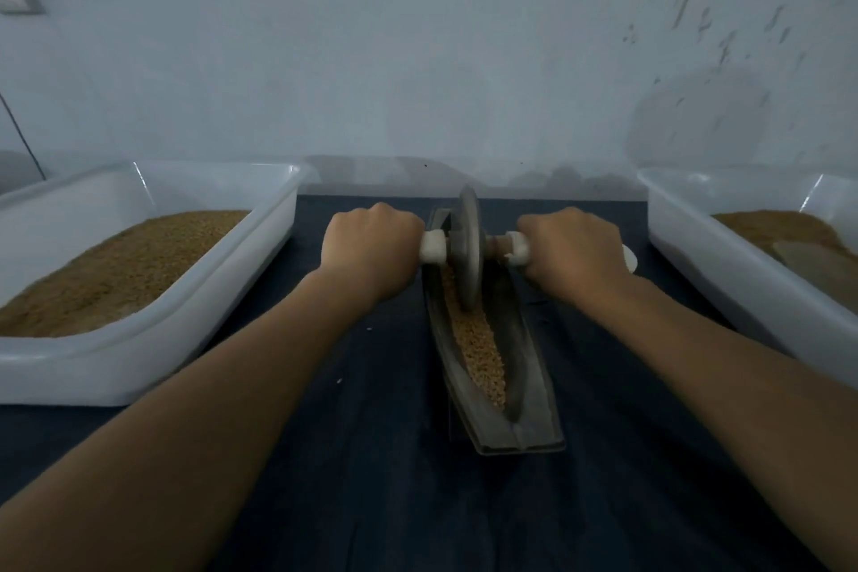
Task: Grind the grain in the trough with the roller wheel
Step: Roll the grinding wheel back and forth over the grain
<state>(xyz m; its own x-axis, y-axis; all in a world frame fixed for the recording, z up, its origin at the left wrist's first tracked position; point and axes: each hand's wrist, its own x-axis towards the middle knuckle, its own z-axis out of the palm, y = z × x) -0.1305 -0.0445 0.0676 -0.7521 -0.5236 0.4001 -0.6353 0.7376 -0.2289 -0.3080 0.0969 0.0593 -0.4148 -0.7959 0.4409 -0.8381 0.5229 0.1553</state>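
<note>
- Gripping the handle (434, 246) on both sides, are they?
- Yes. The left hand (371, 246) is a closed fist round the white-wrapped end left of the wheel (469, 246), and the right hand (573, 248) is curled the same way round the other end, knuckles up on both.
- And the wheel itself?
- Upright in the far half of the trough (529, 386), its lower edge down in the groove.
- Where's the grain (483, 353)?
- Along the bottom of the groove, a tan strip running from under the wheel toward the near end (whether it is whole or crushed is too fine to tell).
- What does the trough sit on?
- A dark cloth (371, 455), lengthwise away from the person, between two white tubs. The left tub (139, 367) holds a wide bed of brown grain. The right tub (724, 265) has some brown stuff too, only partly in view.
- Behind it all?
- A pale wall (418, 60), scuffed with dark marks on the right.
</note>
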